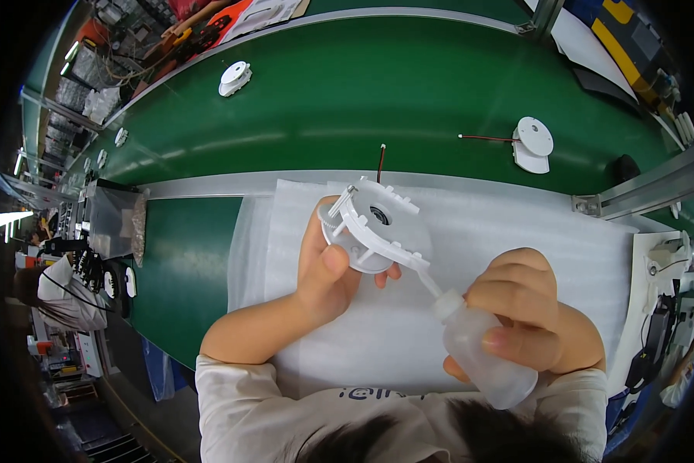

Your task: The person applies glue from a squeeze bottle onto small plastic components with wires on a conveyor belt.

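My left hand (328,272) is closed on a white plastic housing (393,224), holding it tilted above the white sheet. The housing has a round base, a curved raised wall with small pegs, a dark ring in its middle and a spring at its left side. A thin dark red wire with a small plug sticks out past its far edge. In my right hand (520,309) is a translucent squeeze bottle (489,359), gripped between thumb and fingers. Its narrow nozzle points up-left, and the tip meets or lies very close to the housing's lower right edge; contact I cannot tell.
A white foam sheet (300,347) covers the bench. Beyond a metal rail runs a green conveyor belt (347,85) bearing white housings (533,143), one with a wire. A clear bin (115,220) stands left; a metal post (655,181) and tools lie right. Another person (61,297) is far left.
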A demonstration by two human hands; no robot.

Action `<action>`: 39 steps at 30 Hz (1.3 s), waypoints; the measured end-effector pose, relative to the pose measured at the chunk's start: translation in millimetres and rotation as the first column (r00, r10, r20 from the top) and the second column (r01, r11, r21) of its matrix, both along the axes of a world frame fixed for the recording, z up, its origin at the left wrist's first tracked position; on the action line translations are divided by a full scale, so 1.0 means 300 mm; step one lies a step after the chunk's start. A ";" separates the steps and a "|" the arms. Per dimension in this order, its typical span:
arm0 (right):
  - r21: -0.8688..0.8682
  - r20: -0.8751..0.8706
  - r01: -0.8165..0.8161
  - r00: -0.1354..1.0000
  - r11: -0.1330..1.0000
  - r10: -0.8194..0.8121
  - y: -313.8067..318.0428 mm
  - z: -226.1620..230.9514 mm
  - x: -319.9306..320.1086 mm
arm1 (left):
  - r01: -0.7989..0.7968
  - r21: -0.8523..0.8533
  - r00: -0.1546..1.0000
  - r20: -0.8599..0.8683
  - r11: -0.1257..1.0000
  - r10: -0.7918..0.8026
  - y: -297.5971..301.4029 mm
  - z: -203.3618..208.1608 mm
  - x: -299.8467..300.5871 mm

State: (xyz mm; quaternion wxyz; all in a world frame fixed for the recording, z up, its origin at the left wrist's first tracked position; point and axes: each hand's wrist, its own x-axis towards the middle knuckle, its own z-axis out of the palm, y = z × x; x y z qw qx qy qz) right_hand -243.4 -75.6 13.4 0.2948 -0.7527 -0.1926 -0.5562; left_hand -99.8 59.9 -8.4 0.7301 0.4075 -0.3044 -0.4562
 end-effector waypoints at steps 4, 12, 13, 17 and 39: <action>-0.001 0.007 0.013 1.000 1.000 -0.013 0.000 -0.003 0.006 | -0.018 0.019 1.000 -0.006 1.000 0.018 0.001 0.001 0.007; 0.009 0.023 0.010 1.000 1.000 -0.011 -0.005 -0.006 0.019 | -0.036 0.018 0.999 0.028 0.999 0.036 0.004 -0.006 0.022; 0.002 0.020 0.010 1.000 1.000 -0.010 -0.008 -0.006 0.019 | -0.036 0.020 0.999 0.028 0.999 0.036 0.002 -0.006 0.024; -0.001 0.007 0.005 1.000 1.000 -0.005 -0.013 -0.019 0.020 | -0.022 0.018 1.000 0.009 1.000 0.022 -0.001 -0.013 0.027; 0.350 -0.152 -0.252 0.935 0.902 0.320 -0.015 -0.036 0.004 | -0.171 0.044 0.982 0.091 0.984 0.167 -0.037 0.018 0.084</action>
